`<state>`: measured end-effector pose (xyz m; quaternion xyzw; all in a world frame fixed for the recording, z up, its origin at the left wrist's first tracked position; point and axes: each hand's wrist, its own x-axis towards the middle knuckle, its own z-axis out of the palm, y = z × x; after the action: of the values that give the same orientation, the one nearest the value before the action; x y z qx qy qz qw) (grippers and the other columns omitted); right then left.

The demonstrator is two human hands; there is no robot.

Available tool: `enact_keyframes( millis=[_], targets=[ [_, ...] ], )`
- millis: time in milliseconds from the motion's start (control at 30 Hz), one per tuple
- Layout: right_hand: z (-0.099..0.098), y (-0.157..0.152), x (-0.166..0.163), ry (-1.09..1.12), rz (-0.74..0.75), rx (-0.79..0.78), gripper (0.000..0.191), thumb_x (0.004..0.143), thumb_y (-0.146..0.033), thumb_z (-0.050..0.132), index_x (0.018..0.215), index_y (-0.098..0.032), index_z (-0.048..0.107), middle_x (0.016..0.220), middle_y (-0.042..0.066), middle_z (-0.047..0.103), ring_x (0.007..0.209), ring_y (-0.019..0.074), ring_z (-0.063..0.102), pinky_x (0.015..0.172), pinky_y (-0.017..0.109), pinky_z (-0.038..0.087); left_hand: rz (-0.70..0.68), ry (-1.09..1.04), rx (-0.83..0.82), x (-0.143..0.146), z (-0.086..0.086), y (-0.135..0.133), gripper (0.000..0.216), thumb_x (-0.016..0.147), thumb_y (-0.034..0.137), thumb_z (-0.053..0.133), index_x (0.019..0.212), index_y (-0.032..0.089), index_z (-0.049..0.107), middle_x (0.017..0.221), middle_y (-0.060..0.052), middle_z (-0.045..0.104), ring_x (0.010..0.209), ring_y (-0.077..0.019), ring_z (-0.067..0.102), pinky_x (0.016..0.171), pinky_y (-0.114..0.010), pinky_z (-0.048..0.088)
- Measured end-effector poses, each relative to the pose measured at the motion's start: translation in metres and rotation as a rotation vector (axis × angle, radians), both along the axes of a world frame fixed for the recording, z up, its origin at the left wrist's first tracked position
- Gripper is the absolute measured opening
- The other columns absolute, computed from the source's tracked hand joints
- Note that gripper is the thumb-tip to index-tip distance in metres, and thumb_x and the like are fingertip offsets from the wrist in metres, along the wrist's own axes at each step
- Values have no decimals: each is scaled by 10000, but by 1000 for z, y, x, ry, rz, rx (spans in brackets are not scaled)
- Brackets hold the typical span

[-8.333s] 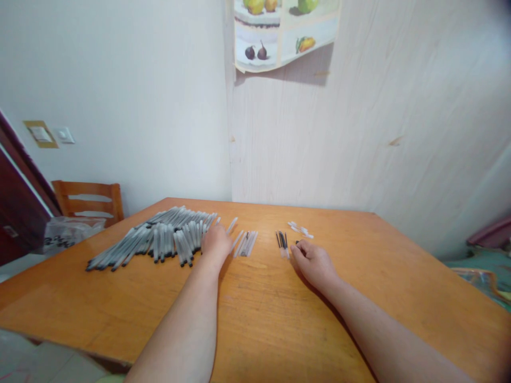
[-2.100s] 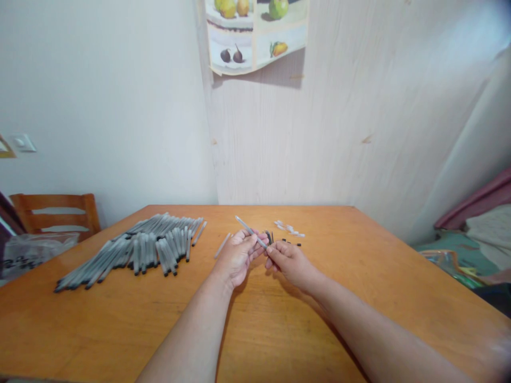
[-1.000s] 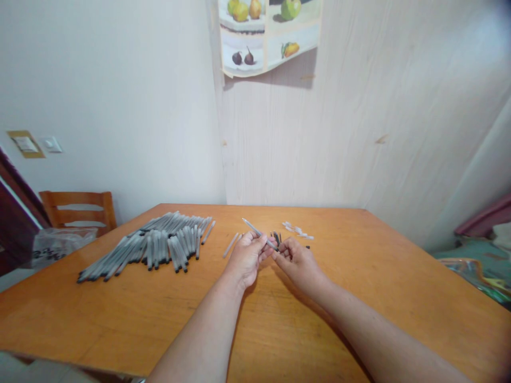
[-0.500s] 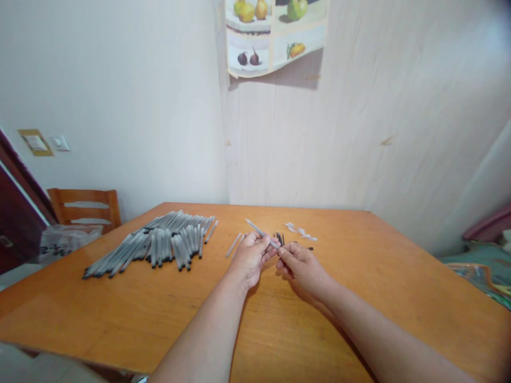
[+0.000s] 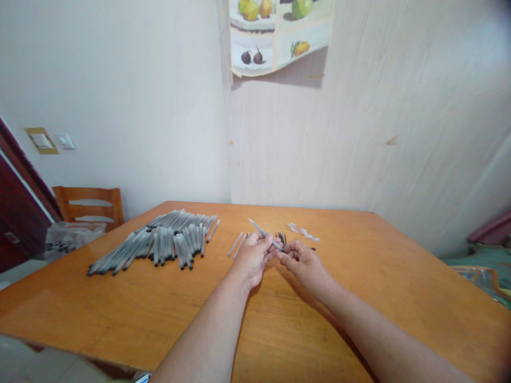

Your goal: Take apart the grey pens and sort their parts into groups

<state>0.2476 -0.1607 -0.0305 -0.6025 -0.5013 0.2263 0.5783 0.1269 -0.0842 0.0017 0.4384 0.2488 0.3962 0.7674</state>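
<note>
A slim translucent pen (image 5: pixel 258 229) is pinched in my left hand (image 5: pixel 255 256), its pointed end aimed up and away to the left. My right hand (image 5: pixel 298 260) closes its thumb and fingers on the dark end of the same pen. Behind my hands lie several small black pen parts (image 5: pixel 281 237), partly hidden by my fingers. Farther back, several short clear pieces (image 5: pixel 303 232) are scattered. Just left of my left hand, loose clear pen tubes (image 5: pixel 235 244) rest on the table.
A large pile of translucent pens with black ends (image 5: pixel 171 239) spreads over the left of the wooden table (image 5: pixel 191 314). Beyond the left edge stand a wooden chair (image 5: pixel 88 196) and a plastic bag (image 5: pixel 74 236). A wall (image 5: pixel 303 154) rises behind the table.
The dark end of the pen shows more between my hands, and my right fingers have shifted slightly along it. The whole view has moved a little.
</note>
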Motion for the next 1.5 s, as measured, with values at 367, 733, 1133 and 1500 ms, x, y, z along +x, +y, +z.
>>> enact_keyframes(
  millis=[367, 733, 1133, 1500],
  targets=[
    [1, -2, -1, 67, 81, -62, 400, 866, -574, 538, 746, -192, 550, 617, 12, 596, 509, 114, 499, 483, 243, 395, 8, -15, -2, 0, -1, 0, 139, 843, 207, 682, 879, 156, 557, 914, -100, 721, 778, -137, 694, 770, -271, 542],
    [2, 0, -2, 45, 4, 2, 260, 813, -450, 622, 777, -208, 534, 635, -3, 571, 549, 131, 471, 502, 258, 342, -9, 15, -1, 0, -1, 0, 103, 872, 183, 626, 904, 163, 530, 891, -92, 723, 758, -135, 698, 721, -249, 549],
    [-1, -1, -2, 92, 56, -41, 420, 893, -598, 481, 816, -189, 532, 652, 14, 605, 527, 124, 526, 494, 251, 400, 2, -8, -17, 1, -1, 0, 92, 877, 160, 616, 877, 159, 524, 902, -89, 719, 752, -120, 689, 723, -240, 552],
    [2, -1, -2, 97, 44, -36, 344, 861, -527, 549, 783, -192, 546, 643, 11, 619, 520, 117, 528, 488, 240, 416, 11, -2, -35, 1, 0, -1, 80, 883, 146, 599, 867, 156, 521, 894, -101, 713, 766, -134, 697, 730, -256, 559]
  ],
)
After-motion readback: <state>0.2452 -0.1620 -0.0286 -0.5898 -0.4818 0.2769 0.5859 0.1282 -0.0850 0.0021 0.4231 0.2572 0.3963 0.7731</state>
